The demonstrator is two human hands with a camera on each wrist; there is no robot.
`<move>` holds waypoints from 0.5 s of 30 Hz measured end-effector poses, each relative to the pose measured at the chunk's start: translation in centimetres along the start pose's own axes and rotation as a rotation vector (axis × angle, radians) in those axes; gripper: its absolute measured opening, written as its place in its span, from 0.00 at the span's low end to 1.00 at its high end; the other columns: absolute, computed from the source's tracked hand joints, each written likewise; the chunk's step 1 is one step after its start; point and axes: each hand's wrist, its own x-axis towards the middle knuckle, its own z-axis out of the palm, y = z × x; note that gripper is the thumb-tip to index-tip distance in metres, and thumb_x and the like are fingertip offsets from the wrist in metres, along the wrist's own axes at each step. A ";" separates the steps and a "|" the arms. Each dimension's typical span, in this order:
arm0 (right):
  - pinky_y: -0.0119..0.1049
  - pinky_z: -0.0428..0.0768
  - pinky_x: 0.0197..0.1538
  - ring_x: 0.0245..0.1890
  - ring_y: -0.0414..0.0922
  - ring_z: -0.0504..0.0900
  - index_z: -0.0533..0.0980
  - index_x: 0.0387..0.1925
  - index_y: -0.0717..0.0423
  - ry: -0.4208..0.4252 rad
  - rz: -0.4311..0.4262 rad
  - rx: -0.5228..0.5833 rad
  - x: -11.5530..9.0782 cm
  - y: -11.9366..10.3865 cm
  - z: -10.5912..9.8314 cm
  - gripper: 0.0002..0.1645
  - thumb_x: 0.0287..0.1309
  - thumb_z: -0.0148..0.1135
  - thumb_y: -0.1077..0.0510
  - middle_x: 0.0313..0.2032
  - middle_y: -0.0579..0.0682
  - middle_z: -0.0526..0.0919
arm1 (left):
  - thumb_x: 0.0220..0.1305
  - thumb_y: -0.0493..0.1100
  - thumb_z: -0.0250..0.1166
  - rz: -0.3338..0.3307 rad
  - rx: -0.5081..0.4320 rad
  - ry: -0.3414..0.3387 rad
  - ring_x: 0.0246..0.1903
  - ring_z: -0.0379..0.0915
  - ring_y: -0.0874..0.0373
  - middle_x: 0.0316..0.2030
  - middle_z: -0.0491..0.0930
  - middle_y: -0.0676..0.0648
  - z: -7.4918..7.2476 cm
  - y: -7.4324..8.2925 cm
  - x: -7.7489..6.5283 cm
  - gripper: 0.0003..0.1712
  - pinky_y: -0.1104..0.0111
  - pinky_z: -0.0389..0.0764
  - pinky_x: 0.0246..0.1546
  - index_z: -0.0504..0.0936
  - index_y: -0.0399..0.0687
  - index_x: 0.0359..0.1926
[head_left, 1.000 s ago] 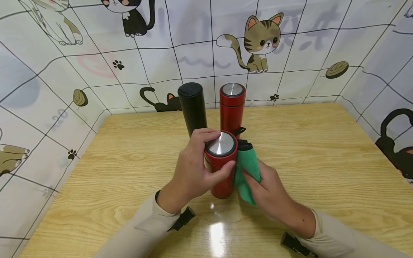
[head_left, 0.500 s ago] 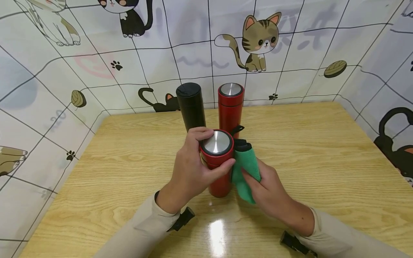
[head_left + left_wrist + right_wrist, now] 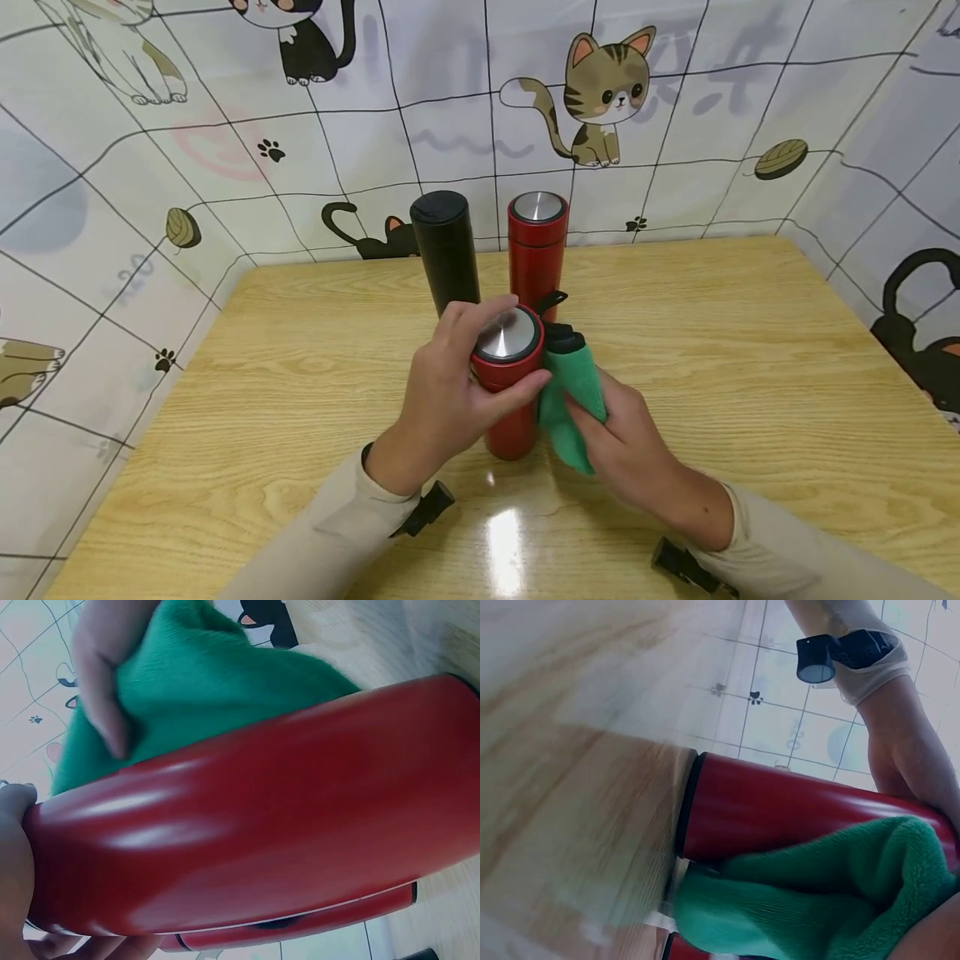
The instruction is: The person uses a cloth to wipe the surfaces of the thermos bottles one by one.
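Observation:
A red thermos flask (image 3: 512, 433) with a silver-topped lid stands on the table in the head view. My left hand (image 3: 453, 383) grips it around the top, thumb across the near side and fingers along the far left of the lid. My right hand (image 3: 630, 437) holds a folded green cloth (image 3: 573, 383) with dark edging against the flask's right side. In the left wrist view, the cloth (image 3: 217, 690) lies along the flask's red wall (image 3: 262, 817). From the right wrist, the flask's dark base ring (image 3: 690, 802) shows at the tabletop.
Behind the held flask stand a black flask (image 3: 447, 250) on the left and a second red flask (image 3: 536, 258) on the right. The wooden table (image 3: 712, 333) ends against a wall covering (image 3: 450, 75) printed with cats. A small black loop (image 3: 553, 302) shows beside the lid.
My left fingers have shifted along the far rim of the lid to the right. The flask and cloth have moved slightly left in view; my right hand keeps its hold.

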 end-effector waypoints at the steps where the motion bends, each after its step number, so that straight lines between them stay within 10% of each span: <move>1: 0.31 0.79 0.31 0.23 0.37 0.75 0.73 0.60 0.56 -0.016 0.020 -0.008 0.0 0.0 0.0 0.19 0.72 0.49 0.68 0.27 0.48 0.76 | 0.50 0.50 0.79 -0.001 0.003 0.002 0.51 0.79 0.55 0.48 0.75 0.44 0.0 0.0 0.0 0.41 0.66 0.85 0.49 0.71 0.50 0.63; 15: 0.31 0.80 0.30 0.21 0.36 0.76 0.74 0.58 0.59 0.023 -0.039 0.021 -0.1 -0.4 0.0 0.19 0.70 0.49 0.71 0.27 0.49 0.78 | 0.58 0.50 0.71 0.045 0.006 0.007 0.47 0.82 0.53 0.50 0.77 0.43 -0.4 -0.1 -0.1 0.32 0.66 0.86 0.46 0.75 0.49 0.63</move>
